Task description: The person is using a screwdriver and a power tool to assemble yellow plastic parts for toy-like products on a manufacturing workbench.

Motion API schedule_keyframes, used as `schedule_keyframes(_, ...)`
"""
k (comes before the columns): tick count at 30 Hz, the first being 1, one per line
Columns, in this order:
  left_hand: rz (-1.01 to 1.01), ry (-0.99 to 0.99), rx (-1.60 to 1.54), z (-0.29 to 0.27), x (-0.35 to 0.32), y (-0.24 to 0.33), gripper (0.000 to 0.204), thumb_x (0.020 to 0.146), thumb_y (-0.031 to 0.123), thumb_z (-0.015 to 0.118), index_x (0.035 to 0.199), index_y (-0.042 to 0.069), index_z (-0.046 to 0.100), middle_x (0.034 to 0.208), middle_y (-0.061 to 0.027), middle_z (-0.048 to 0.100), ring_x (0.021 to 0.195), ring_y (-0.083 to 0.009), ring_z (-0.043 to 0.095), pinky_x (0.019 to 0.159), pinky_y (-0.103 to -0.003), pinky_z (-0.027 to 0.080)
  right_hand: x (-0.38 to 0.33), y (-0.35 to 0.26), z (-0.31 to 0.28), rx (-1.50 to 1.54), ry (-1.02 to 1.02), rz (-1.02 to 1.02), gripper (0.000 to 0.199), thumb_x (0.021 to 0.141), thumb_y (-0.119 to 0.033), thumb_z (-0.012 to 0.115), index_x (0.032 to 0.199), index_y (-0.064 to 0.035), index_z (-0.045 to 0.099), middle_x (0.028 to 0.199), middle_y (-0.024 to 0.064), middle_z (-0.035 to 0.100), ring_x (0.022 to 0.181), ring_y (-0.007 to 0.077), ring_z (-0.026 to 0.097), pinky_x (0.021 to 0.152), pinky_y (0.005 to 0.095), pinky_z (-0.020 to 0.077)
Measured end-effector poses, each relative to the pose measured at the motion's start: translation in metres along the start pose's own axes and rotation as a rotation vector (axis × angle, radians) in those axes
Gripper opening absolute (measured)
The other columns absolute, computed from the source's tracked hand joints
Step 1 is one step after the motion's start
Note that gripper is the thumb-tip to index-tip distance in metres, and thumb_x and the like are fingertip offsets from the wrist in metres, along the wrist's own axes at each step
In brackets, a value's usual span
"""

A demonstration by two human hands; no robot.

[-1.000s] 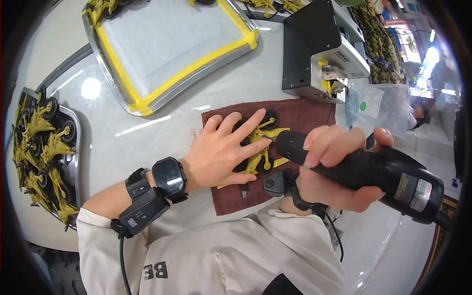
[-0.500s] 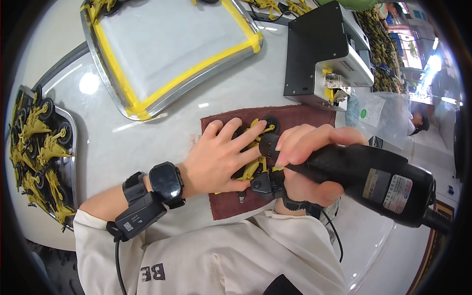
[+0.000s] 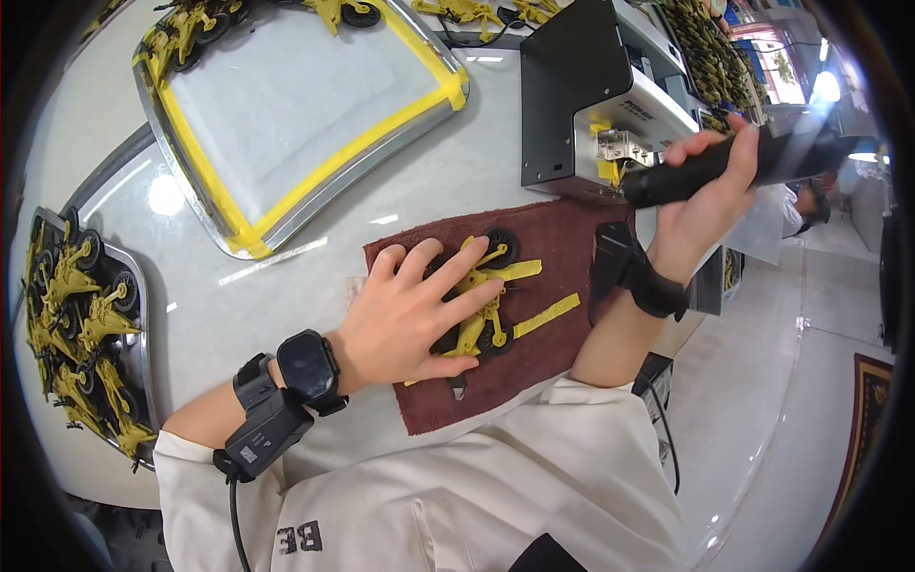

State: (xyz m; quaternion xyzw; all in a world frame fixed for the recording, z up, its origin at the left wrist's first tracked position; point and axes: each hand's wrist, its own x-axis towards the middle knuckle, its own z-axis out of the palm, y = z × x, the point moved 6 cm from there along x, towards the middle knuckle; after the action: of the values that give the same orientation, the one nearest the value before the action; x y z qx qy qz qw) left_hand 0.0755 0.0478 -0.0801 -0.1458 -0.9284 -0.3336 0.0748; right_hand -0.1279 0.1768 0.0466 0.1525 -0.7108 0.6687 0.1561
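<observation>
My left hand lies with spread, bent fingers over a yellow-and-black toy motorcycle, holding it against a maroon cloth. The hand hides part of the toy; a black wheel shows past the fingertips. Two yellow strips extend from beside it on the cloth. My right hand is wrapped round a black electric screwdriver, raised to the right. The screwdriver's front end is at the metal-and-yellow outlet of a black-and-white box machine, seemingly a screw feeder. Whether its tip touches the outlet is hidden.
A metal tray piled with similar toy motorcycles stands at the left. Behind is a larger tray edged with yellow tape, bearing a few toys along its far side. More yellow parts lie at the back. A cable hangs at the right.
My right hand has lifted the electric screwdriver off the toy motorcycle and swung it right and away to the box machine. My left hand stays on the toy. The view has shifted slightly.
</observation>
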Motion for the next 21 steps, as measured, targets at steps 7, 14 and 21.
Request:
schedule_keyframes(7, 0.034, 0.023, -0.024, -0.002, 0.001, 0.002, 0.075, 0.06, 0.048, 0.074, 0.127, 0.022, 0.053, 0.141, -0.0087, 0.038, 0.104, -0.0307, 0.043, 0.085, -0.042, 0.034, -0.063, -0.021, -0.026, 0.133, -0.033, -0.147, 0.058, 0.087, -0.056, 0.047, 0.116, -0.0052, 0.042, 0.062, 0.0061, 0.052, 0.05, 0.0168, 0.047, 0.055, 0.034, 0.0406)
schedule_keyframes(14, 0.017, 0.022, 0.009, 0.0, 0.003, 0.002, 0.075, 0.059, 0.048, 0.075, 0.127, 0.023, 0.053, 0.141, -0.0081, 0.039, 0.105, -0.0309, 0.043, 0.085, -0.043, 0.034, 0.002, -0.034, -0.029, 0.209, 0.161, -0.341, 0.056, 0.086, -0.053, 0.05, 0.114, -0.0058, 0.04, 0.058, 0.0065, 0.053, 0.047, 0.0174, 0.048, 0.048, 0.0305, 0.0426)
schedule_keyframes(21, 0.019, 0.03, -0.006, -0.002, 0.0, 0.001, 0.076, 0.06, 0.049, 0.074, 0.127, 0.022, 0.053, 0.142, -0.009, 0.038, 0.106, -0.0323, 0.043, 0.087, -0.044, 0.034, -0.034, -0.014, -0.019, 0.254, -0.091, -0.065, 0.044, 0.091, -0.048, 0.046, 0.109, -0.0078, 0.046, 0.061, 0.0053, 0.05, 0.05, 0.0165, 0.044, 0.055, 0.0344, 0.0386)
